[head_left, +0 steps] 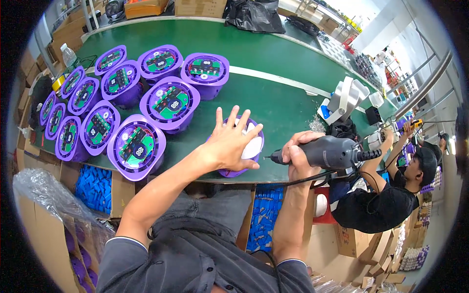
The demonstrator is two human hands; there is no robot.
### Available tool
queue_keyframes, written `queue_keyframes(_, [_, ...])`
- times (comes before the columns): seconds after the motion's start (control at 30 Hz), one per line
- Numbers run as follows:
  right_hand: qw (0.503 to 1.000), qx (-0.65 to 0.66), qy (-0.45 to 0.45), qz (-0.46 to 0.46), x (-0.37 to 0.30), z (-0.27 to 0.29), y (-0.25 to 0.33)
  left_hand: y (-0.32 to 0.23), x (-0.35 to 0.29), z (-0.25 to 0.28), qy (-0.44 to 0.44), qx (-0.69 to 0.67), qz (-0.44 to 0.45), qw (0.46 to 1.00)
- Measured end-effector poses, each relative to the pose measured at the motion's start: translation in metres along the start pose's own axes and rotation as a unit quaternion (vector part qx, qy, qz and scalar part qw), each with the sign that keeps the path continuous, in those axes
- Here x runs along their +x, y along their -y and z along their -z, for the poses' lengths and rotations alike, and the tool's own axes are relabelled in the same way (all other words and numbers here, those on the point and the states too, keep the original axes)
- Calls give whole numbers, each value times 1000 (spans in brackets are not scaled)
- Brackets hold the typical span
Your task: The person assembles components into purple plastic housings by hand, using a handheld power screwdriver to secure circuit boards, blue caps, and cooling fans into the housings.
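Observation:
My left hand [228, 142] lies flat with its fingers spread over a purple housing [231, 173] at the near edge of the green table. A rounded white part [252, 148] inside the housing shows past my fingers; the rest is covered by the hand. In my right hand [299, 158] is a black corded electric screwdriver [326, 152], held sideways, its bit pointing left toward the housing and a little apart from it. To the left stand several purple housings [168, 105] with green circuit boards facing up.
A clear plastic bottle [68, 55] stands at the table's far left. On the right are a white and silver appliance part [343, 99] and loose screws [316, 124]. Boxes of blue pieces [94, 188] sit below the table's edge. A co-worker in black [386, 195] works at the right.

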State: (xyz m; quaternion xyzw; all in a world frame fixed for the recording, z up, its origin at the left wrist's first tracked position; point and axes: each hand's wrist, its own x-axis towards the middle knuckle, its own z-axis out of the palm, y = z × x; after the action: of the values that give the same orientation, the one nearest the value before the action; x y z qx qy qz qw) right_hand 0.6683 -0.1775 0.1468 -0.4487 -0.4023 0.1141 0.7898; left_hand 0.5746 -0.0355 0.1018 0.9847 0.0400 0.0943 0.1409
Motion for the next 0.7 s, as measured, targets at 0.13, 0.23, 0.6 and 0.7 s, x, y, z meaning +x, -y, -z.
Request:
queue_keyframes(0.13, [1000, -5, -21, -14, 4, 5, -12, -3, 4, -2, 8, 28, 29, 999])
queue_keyframes(0.23, [999, 6, -26, -27, 4, 6, -18, -3, 5, -2, 10, 28, 27, 999])
queue_keyframes(0.6, [999, 35, -10, -14, 5, 9, -22, -2, 2, -3, -10, 22, 14, 1000])
queue_keyframes(0.7, [999, 32, -11, -19, 6, 8, -23, -2, 2, -2, -12, 22, 14, 1000])
